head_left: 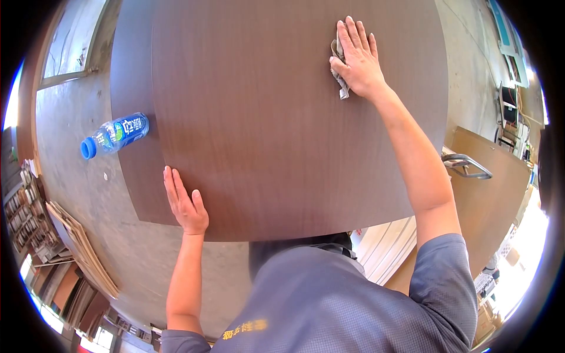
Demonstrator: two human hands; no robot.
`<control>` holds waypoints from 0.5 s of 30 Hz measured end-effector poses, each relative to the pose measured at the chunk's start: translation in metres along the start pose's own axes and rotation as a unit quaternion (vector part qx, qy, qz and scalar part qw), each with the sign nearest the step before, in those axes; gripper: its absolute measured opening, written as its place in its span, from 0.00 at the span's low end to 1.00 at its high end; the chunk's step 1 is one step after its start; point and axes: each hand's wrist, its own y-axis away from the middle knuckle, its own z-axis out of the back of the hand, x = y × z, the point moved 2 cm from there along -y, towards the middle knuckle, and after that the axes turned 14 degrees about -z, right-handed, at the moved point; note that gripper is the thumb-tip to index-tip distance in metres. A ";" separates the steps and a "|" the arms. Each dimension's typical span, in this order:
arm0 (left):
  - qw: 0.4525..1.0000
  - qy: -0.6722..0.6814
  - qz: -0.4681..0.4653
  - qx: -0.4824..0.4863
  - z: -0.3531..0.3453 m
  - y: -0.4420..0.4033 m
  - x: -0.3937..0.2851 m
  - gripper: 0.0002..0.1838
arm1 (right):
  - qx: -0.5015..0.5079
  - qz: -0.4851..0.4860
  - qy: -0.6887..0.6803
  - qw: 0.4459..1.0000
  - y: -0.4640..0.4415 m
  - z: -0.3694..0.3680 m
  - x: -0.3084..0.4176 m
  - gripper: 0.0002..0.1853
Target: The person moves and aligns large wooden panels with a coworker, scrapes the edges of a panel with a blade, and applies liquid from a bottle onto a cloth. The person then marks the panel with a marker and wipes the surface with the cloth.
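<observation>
A large brown wood-grain panel (265, 135) fills the middle of the head view. My right hand (360, 63) lies on its far right part, fingers stretched, pressing a crumpled grey rag (343, 91) against the surface. Part of the rag sticks out along the thumb side; the rest is hidden under the palm. Near the panel's front left corner, my left hand (187, 206) rests flat with nothing in it, thumb apart from the fingers. Beyond it, a clear plastic bottle (120, 133) with a blue cap and blue label is at the panel's left edge.
Sheets of board (82, 250) lean together at the lower left, near shelves of stacked pieces (26, 215). On the right are a brown board (491, 194) and a bent metal handle (469, 166). Pale strips (382, 250) lie below the panel's front edge, above the concrete floor (76, 115).
</observation>
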 end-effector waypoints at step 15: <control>1.000 -0.024 -0.018 0.000 -0.002 0.002 0.000 0.35 | -0.041 0.166 -0.153 0.973 0.084 -0.027 0.198 0.50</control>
